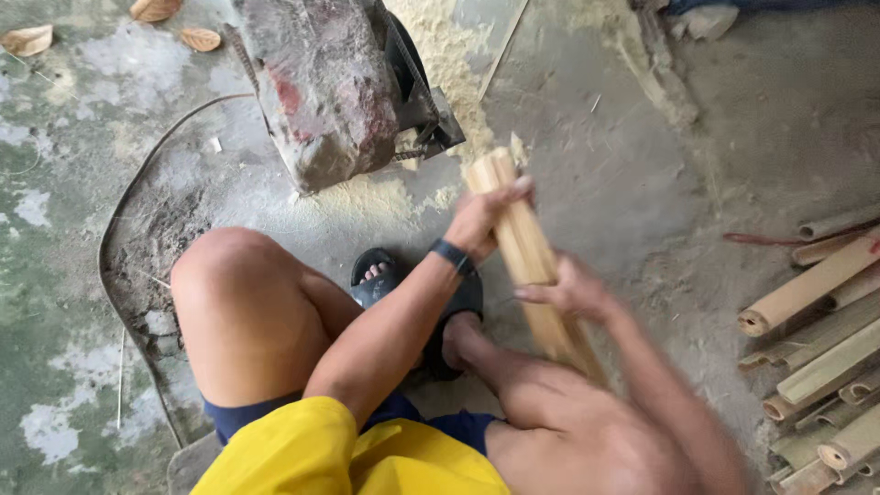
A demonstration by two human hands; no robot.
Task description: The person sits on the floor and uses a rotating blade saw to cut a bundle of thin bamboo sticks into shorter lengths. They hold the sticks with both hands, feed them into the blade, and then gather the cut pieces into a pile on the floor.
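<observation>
I hold a bundle of split bamboo strips point(523, 240), pale tan, slanting from near the machine down toward my right knee. My left hand point(481, 217), with a dark band on the wrist, grips the bundle near its upper end. My right hand point(570, 290) is blurred and closed around the bundle lower down. The bundle's top end lies just right of a grimy grey and red machine point(325, 87) with a black belt wheel.
Sawdust point(445, 55) lies piled around the machine on the concrete floor. A stack of bamboo tubes and strips point(825, 348) lies at the right edge. My feet in black sandals point(376, 280) rest between my knees. Dry leaves point(200, 38) lie at top left.
</observation>
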